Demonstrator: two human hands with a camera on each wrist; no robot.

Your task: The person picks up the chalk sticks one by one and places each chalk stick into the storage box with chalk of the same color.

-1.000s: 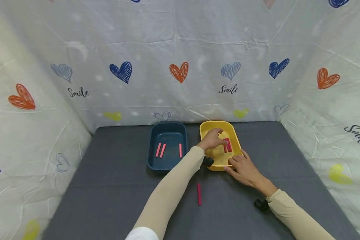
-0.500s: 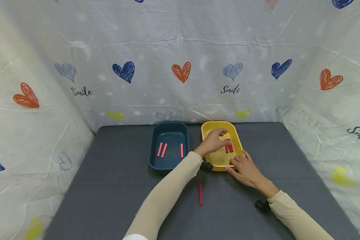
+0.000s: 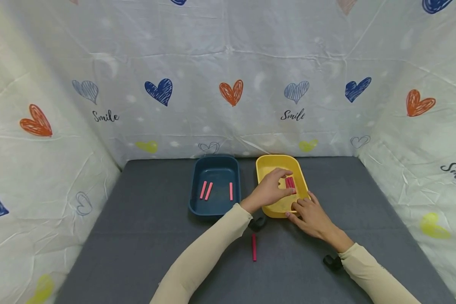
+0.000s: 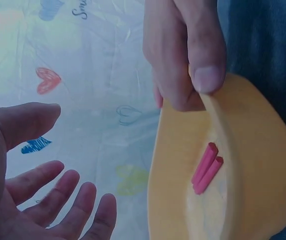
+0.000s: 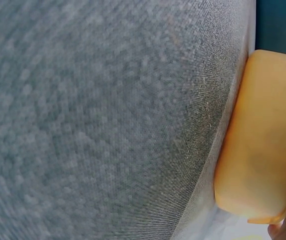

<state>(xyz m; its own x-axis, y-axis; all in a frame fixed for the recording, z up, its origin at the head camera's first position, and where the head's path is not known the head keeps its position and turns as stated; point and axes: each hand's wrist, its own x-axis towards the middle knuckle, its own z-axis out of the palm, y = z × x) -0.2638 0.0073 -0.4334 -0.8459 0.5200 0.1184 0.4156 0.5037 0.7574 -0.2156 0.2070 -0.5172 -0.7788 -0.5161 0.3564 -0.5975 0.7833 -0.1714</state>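
Over the yellow tray [image 3: 276, 159], my left hand [image 3: 269, 188] is held with thumb and fingers apart, nothing between them. Two short dark-pink sticks [image 3: 291, 182] lie side by side on the tray floor beside its fingertips. The left wrist view shows those fingers [image 4: 78, 210] spread to the left of the tray, away from the sticks [image 4: 207, 170]. My right hand [image 3: 312, 216] grips the tray's near right rim, its thumb [image 4: 207, 79] outside the wall and its fingers inside. In the right wrist view only a fingertip shows beside the tray [image 5: 260, 135].
A dark blue tray [image 3: 215, 211] stands left of the yellow one, with three lighter pink sticks [image 3: 209, 191] inside. Another dark-pink stick [image 3: 254, 248] lies on the grey cloth [image 3: 137, 253] nearer to me. A heart-printed curtain [image 3: 197, 114] hangs behind the table.
My left hand has drawn back slightly towards me and to the left, its thumb away from the two sticks. My right hand stays on the rim.
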